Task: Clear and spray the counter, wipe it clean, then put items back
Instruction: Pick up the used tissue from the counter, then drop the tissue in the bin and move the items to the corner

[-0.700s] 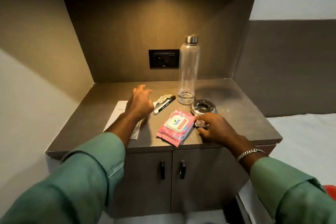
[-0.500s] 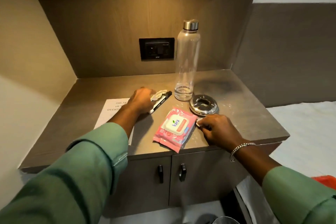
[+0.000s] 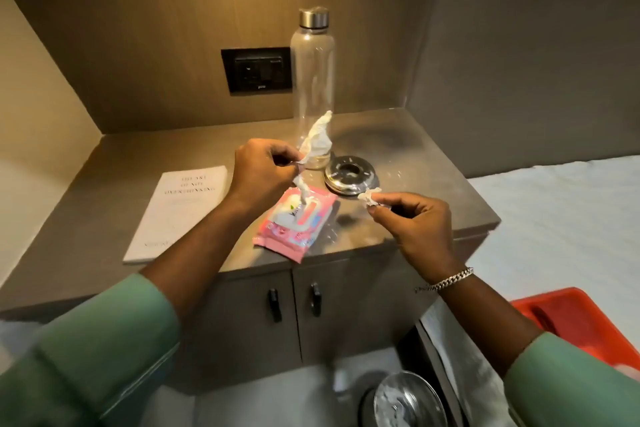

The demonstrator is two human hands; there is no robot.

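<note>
— Tabletop point(image 3: 398, 146) first: what is it like?
— Grey-brown and matte, set in a wood-panelled alcove above a two-door cabinet point(image 3: 294, 308). A black wall socket point(image 3: 258, 69) sits at 12 o'clock, white bedding point(image 3: 561, 211) lies at 3 o'clock, and an orange tray point(image 3: 575, 319) is cut off at 4 o'clock.
— Any writing?
— The white booklet point(image 3: 180, 211) at 9 o'clock has a title ending in "OVERTHINKING"; the upper lines are too blurred to read. The label on the pink wipes pack point(image 3: 298, 222) at the centre is partly hidden and unreadable.
— And the hands?
— The left hand point(image 3: 261, 170) is closed, pinching a crumpled white tissue point(image 3: 317, 139) above the pack. The right hand point(image 3: 412, 218) pinches a small paper scrap point(image 3: 369, 196) between thumb and forefinger.
— Anything else?
— A clear bottle point(image 3: 313, 80) with a steel cap stands at 12 o'clock, with a round metal ashtray point(image 3: 349, 178) just beside it. A round metal object point(image 3: 408, 402) at 6 o'clock is cut off, so I cannot tell what it is.
</note>
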